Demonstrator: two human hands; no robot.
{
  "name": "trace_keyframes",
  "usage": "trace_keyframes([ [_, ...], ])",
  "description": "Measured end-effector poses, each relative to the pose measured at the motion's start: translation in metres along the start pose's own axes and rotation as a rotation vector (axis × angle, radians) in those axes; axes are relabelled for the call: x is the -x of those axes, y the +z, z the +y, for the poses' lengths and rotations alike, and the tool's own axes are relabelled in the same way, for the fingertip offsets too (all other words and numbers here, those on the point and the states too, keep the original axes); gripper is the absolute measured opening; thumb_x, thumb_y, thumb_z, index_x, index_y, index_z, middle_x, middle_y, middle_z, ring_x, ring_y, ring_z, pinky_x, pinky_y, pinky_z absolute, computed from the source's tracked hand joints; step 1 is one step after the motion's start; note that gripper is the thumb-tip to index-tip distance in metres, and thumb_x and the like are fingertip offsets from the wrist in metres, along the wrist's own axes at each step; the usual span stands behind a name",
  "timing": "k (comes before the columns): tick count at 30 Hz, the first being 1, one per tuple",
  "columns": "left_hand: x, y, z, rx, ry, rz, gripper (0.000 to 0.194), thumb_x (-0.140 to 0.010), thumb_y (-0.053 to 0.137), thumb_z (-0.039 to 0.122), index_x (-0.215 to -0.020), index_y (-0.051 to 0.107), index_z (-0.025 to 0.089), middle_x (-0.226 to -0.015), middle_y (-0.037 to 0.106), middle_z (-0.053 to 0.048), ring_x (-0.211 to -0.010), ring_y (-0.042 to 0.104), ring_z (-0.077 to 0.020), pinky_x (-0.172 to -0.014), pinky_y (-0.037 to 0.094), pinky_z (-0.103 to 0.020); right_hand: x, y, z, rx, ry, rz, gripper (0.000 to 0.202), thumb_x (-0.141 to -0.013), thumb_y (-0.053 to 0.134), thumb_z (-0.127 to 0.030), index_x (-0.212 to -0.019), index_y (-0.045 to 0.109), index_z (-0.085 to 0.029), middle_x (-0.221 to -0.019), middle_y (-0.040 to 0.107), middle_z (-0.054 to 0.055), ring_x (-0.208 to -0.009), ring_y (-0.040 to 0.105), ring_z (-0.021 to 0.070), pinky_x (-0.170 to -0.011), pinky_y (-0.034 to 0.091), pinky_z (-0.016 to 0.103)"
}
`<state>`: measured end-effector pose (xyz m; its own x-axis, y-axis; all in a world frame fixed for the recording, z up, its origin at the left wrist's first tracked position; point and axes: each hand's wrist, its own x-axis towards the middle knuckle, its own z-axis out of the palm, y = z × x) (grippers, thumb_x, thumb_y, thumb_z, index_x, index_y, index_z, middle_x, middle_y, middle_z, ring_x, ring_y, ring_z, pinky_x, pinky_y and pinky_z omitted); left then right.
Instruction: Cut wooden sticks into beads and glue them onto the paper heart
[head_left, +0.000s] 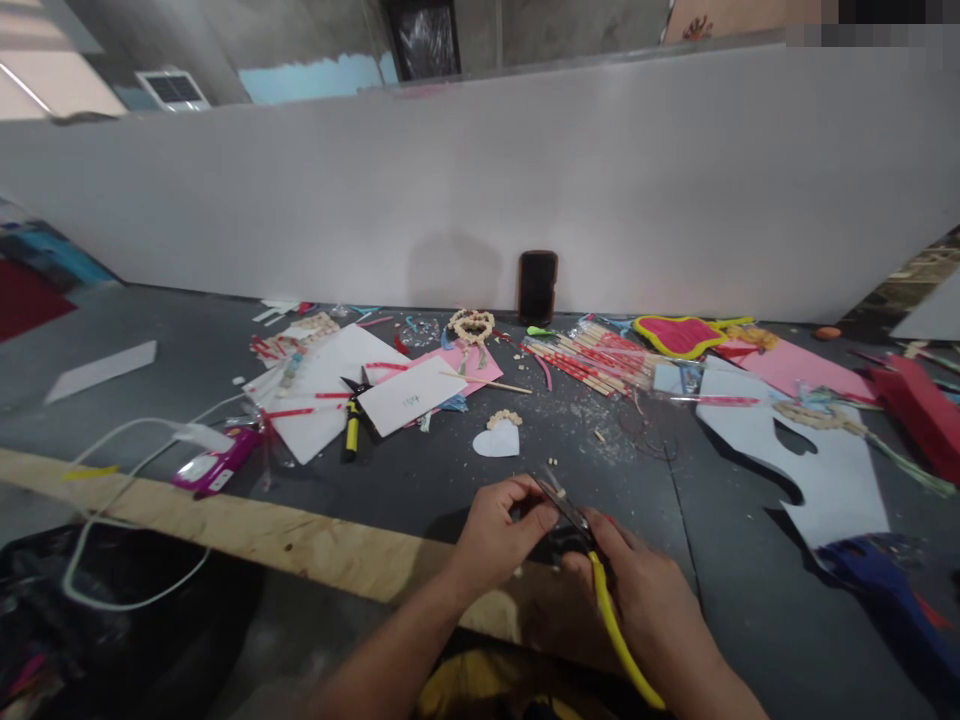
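My right hand [649,590] is wrapped round a pair of pliers [574,515] with a long yellow handle, their metal jaws pointing up and left. Against the jaws my left hand [506,530] pinches something small that I cannot make out; a pale bit shows by the tips. Just beyond my hands lie a white paper heart [498,440] and a short curved row of pale beads [505,419] touching its top. A few tiny pale pieces [553,461] are scattered close to the jaws.
Left are cutters with yellow-black grips [351,430], white paper [322,440] and a purple glue gun [217,460] with a white cord. Red-and-cream sticks [585,360], a cut white sheet [832,480] and pink paper [810,365] lie right. A phone [538,287] leans on the partition.
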<state>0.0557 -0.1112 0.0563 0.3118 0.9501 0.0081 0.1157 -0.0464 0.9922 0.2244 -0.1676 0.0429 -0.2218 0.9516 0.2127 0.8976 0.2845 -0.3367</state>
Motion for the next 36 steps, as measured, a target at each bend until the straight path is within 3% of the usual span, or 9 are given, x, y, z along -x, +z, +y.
trace_keyframes([
  [10, 0.0042, 0.0065, 0.0020, -0.109, 0.056, 0.154, 0.013, -0.075, 0.056, 0.015, -0.071, 0.069, 0.013, -0.071, 0.068, -0.003, -0.069, 0.061, -0.0139, -0.064, 0.044, -0.020, 0.0016, -0.0031, -0.0057, 0.014, 0.031, -0.032, 0.042, -0.082, 0.045, -0.037, -0.120, 0.046, -0.019, -0.103, 0.062, 0.011, -0.090, 0.060, 0.0209, -0.071, 0.050, 0.032],
  [17, 0.0037, 0.0046, 0.0028, -0.056, 0.010, 0.089, 0.012, -0.071, 0.057, 0.012, -0.067, 0.068, 0.012, -0.067, 0.068, -0.004, -0.065, 0.061, -0.0141, -0.061, 0.045, -0.020, 0.0029, -0.0034, -0.0023, 0.125, -0.043, -0.021, 0.055, -0.071, 0.055, -0.027, -0.123, 0.042, -0.014, -0.106, 0.057, 0.012, -0.098, 0.052, 0.0260, -0.086, 0.044, 0.042],
  [21, 0.0022, 0.0023, 0.0057, -0.008, -0.028, 0.033, 0.010, -0.070, 0.058, 0.015, -0.067, 0.068, 0.011, -0.065, 0.067, -0.004, -0.062, 0.059, -0.0144, -0.059, 0.045, -0.020, 0.0019, 0.0000, -0.0012, 0.154, -0.062, 0.007, 0.052, -0.077, 0.052, -0.029, -0.125, 0.042, -0.014, -0.106, 0.059, 0.012, -0.096, 0.055, 0.0248, -0.079, 0.048, 0.038],
  [26, 0.0026, 0.0006, 0.0063, -0.024, -0.037, 0.040, 0.013, -0.071, 0.056, 0.017, -0.067, 0.068, 0.011, -0.068, 0.067, -0.005, -0.064, 0.060, -0.0151, -0.059, 0.045, -0.021, -0.0001, 0.0006, -0.0029, 0.114, -0.054, 0.009, 0.042, -0.086, 0.042, -0.039, -0.119, 0.050, -0.015, -0.098, 0.064, 0.012, -0.082, 0.062, 0.0216, -0.067, 0.050, 0.033],
  [31, 0.0040, 0.0020, 0.0027, -0.050, -0.068, 0.060, 0.018, -0.074, 0.054, 0.022, -0.066, 0.067, 0.011, -0.066, 0.065, -0.005, -0.063, 0.058, -0.0144, -0.058, 0.045, -0.021, -0.0039, -0.0035, -0.0036, 0.048, -0.037, -0.003, 0.034, -0.088, 0.036, -0.037, -0.109, 0.055, -0.017, -0.088, 0.067, 0.009, -0.067, 0.064, 0.0183, -0.055, 0.048, 0.028],
  [36, 0.0045, 0.0028, 0.0033, -0.085, -0.010, 0.048, 0.016, -0.076, 0.054, 0.021, -0.074, 0.067, 0.011, -0.070, 0.065, -0.004, -0.065, 0.057, -0.0137, -0.061, 0.044, -0.021, -0.0055, -0.0047, -0.0048, 0.057, -0.021, 0.011, 0.035, -0.089, 0.034, -0.039, -0.109, 0.053, -0.017, -0.089, 0.068, 0.009, -0.068, 0.065, 0.0189, -0.056, 0.048, 0.027],
])
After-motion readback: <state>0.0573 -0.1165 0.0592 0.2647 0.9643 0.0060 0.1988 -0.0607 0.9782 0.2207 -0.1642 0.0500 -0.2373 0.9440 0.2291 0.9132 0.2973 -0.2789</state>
